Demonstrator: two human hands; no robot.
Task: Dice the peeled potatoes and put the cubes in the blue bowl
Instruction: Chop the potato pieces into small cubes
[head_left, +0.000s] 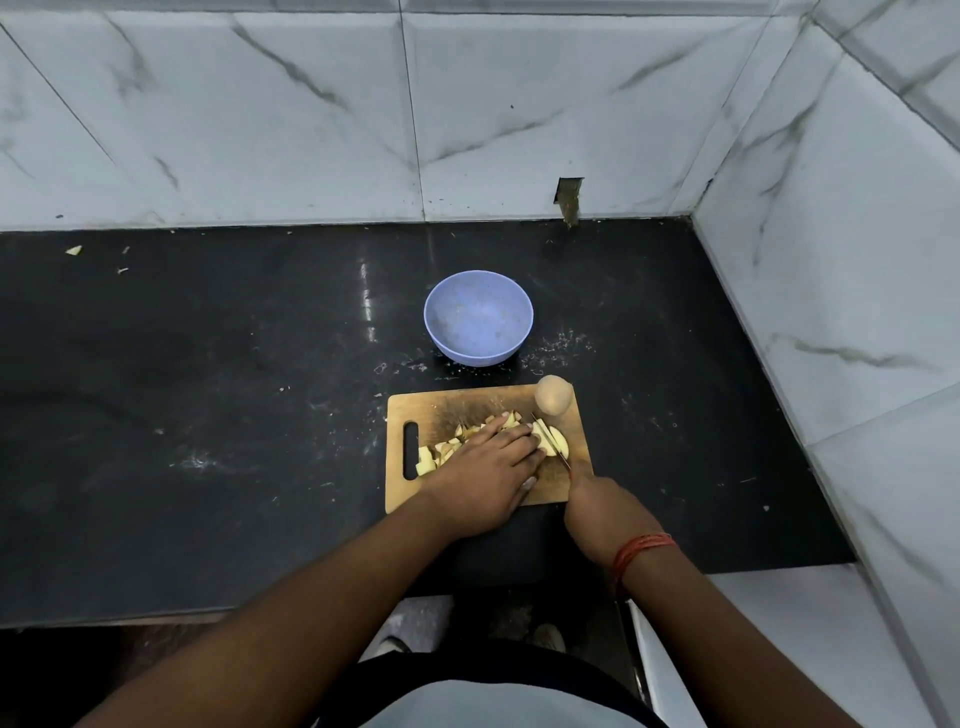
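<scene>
head view: left hand (485, 467) lies flat on potato pieces (551, 439); right hand (597, 512) grip clenches knife (550, 441).

A kitchen, most likely in a home. Dark stone table (208, 415) set into a corner, walled on two sides by white marble-look tiles (311, 114) with grey veins. Wooden board (467, 402) with a handle slot, carrying pale potato pieces (434, 454), a whole potato (554, 395) at its far corner. Knife (551, 441) at work on it. Blue bowl (478, 317) just beyond. Crumbs and smears scattered about. Small dark gap (569, 200) in the back wall, perhaps a broken tile; too blurred to tell.
</scene>
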